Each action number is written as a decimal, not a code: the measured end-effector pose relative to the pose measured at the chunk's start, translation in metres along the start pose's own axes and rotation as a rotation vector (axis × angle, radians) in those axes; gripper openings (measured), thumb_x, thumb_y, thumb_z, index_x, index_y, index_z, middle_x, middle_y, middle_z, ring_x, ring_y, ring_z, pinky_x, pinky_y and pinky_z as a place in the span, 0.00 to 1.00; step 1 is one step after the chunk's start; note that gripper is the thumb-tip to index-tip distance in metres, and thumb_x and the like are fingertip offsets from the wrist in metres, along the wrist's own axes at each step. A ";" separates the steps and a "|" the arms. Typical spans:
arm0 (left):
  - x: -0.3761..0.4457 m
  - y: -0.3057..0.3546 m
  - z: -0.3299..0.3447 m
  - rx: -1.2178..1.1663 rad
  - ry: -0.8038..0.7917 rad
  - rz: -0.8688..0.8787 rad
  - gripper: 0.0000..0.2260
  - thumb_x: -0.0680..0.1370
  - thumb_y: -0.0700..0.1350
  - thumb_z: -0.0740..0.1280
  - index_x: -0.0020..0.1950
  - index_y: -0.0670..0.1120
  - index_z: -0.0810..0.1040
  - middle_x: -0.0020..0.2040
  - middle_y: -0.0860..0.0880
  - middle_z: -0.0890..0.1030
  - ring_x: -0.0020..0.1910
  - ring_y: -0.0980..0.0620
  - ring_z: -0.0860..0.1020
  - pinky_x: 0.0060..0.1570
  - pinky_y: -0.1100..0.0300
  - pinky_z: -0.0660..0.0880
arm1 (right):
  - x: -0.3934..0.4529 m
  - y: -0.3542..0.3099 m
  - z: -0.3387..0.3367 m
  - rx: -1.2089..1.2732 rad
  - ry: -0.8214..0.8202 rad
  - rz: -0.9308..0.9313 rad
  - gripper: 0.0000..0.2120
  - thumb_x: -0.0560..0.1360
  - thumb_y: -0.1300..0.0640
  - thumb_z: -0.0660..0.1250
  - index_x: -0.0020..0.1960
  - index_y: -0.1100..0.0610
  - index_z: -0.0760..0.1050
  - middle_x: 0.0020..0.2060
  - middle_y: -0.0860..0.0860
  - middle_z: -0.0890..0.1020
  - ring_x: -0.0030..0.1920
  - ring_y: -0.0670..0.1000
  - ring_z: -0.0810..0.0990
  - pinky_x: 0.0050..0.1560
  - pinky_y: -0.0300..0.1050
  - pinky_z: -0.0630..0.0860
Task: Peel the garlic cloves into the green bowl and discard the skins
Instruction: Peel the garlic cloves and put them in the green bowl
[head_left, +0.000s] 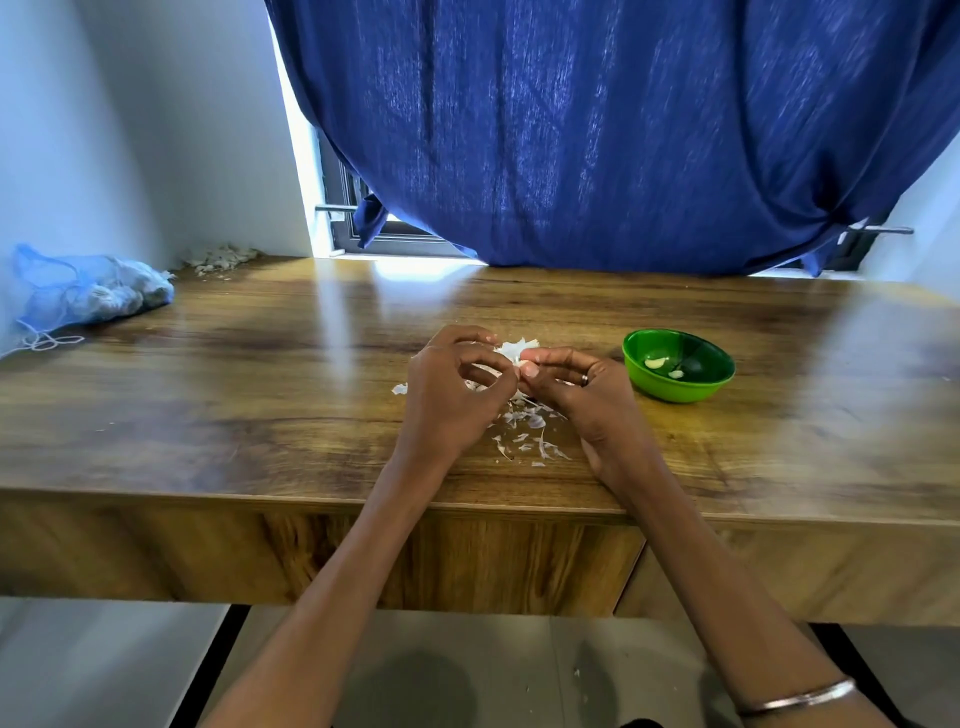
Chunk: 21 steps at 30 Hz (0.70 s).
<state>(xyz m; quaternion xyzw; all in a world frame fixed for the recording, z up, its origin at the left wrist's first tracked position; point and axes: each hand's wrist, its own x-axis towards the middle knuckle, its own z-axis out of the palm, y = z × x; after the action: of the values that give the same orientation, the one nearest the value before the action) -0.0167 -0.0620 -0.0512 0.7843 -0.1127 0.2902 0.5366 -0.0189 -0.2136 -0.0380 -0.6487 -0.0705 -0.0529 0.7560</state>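
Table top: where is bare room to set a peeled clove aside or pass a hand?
Bare wood lies between the blue mesh bag and the left hand, and right of the green bowl. It is crowded around both hands, where garlic skins litter the table.

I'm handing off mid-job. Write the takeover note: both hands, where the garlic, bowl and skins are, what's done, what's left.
Left hand and right hand: both pinch the same garlic piece above the table, its skin partly pulled away.
Green bowl: right of the hands, holding two peeled cloves.
Loose skins: scattered on the table under and near the hands.
Blue mesh bag: far left.
Done: two cloves.
Left: finish this piece, drop cloves in the bowl, discard skins.
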 end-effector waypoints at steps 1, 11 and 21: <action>0.000 0.000 0.000 0.004 -0.002 0.007 0.05 0.72 0.39 0.77 0.42 0.49 0.86 0.54 0.52 0.81 0.38 0.54 0.85 0.36 0.51 0.84 | 0.000 -0.001 0.000 -0.004 -0.006 0.002 0.06 0.72 0.67 0.75 0.48 0.60 0.83 0.45 0.59 0.87 0.45 0.50 0.86 0.46 0.38 0.81; 0.001 0.003 -0.003 0.024 -0.046 0.065 0.04 0.71 0.40 0.79 0.41 0.42 0.85 0.47 0.53 0.77 0.36 0.55 0.81 0.36 0.70 0.76 | -0.001 0.002 -0.001 -0.133 -0.026 -0.003 0.07 0.73 0.64 0.76 0.50 0.61 0.84 0.45 0.57 0.88 0.48 0.54 0.87 0.52 0.46 0.83; 0.002 0.002 0.000 -0.030 0.016 -0.038 0.02 0.73 0.39 0.75 0.42 0.44 0.84 0.47 0.52 0.79 0.37 0.50 0.83 0.26 0.57 0.80 | -0.002 -0.006 0.002 0.058 -0.069 0.091 0.08 0.76 0.71 0.69 0.49 0.61 0.82 0.42 0.57 0.86 0.39 0.46 0.86 0.43 0.34 0.81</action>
<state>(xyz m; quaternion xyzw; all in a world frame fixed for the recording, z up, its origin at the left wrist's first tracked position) -0.0157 -0.0624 -0.0488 0.7758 -0.0978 0.2844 0.5548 -0.0222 -0.2130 -0.0325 -0.6303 -0.0685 0.0062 0.7733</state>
